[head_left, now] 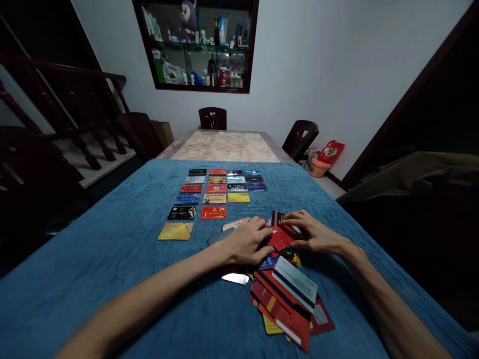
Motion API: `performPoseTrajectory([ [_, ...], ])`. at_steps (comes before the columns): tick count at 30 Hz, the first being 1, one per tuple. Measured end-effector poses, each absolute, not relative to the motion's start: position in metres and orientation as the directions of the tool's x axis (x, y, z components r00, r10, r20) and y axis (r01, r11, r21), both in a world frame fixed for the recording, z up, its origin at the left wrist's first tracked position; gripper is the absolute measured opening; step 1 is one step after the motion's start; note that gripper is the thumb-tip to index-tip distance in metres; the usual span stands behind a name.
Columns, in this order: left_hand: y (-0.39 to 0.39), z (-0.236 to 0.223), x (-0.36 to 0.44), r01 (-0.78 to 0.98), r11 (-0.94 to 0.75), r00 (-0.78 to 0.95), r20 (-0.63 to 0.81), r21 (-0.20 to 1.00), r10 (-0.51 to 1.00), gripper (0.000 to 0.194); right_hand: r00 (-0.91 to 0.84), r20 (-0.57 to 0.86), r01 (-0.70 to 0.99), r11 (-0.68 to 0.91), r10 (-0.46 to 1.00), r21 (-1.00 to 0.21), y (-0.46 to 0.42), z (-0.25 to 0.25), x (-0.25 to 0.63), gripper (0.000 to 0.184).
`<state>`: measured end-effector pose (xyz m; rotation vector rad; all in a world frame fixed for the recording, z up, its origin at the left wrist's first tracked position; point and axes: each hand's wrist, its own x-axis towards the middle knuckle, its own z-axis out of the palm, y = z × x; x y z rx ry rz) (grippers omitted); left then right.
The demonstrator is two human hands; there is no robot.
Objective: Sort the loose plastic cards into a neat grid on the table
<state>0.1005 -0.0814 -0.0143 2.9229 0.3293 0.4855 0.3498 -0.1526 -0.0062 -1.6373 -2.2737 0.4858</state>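
Observation:
A loose pile of cards lies on the blue cloth, with a red card (pixel 281 238) on top between my hands. My left hand (pixel 249 242) reaches over the pile, its fingers curled and the thumb tip at the red card's left edge. From the other side, my right hand (pixel 312 232) has its fingertips and thumb about the same card's right edge. Nearer to me, a pale card with a black stripe (pixel 295 283) rests over several red and yellow cards. A shiny white card (pixel 235 278) pokes out below my left wrist. My hands hide part of the pile.
Beyond my left hand, several cards lie face up in columns, including a yellow card (pixel 175 231) and a red card (pixel 213 213). The blue cloth (pixel 112 249) covers the near part of the table. Chairs (pixel 299 137) stand around its far end.

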Motion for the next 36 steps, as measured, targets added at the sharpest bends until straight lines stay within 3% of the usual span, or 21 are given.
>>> performPoseTrajectory([
  [9,-0.086,-0.009,0.104,0.261,-0.947,0.918,0.255,0.188,0.304,0.032,-0.318,0.032,0.858,0.302,0.948,-0.415,-0.152,-0.003,0.346,0.046],
  [16,-0.088,-0.01,0.107,0.261,-0.934,0.911,0.259,0.244,0.322,0.038,-0.333,0.031,0.841,0.311,0.943,-0.444,-0.153,-0.002,0.347,0.056],
  [20,-0.086,-0.013,0.11,0.279,-0.92,0.895,0.272,0.275,0.353,0.029,-0.328,0.041,0.83,0.309,0.944,-0.465,-0.153,-0.002,0.348,0.059],
  [30,-0.081,-0.014,0.109,0.293,-0.901,0.854,0.337,0.32,0.397,0.019,-0.292,0.142,0.806,0.323,0.946,-0.496,-0.153,0.002,0.343,0.044],
  [36,-0.073,-0.011,0.109,0.252,-0.906,0.847,0.375,0.339,0.376,0.024,-0.256,0.214,0.798,0.331,0.943,-0.503,-0.152,-0.002,0.344,0.035],
])
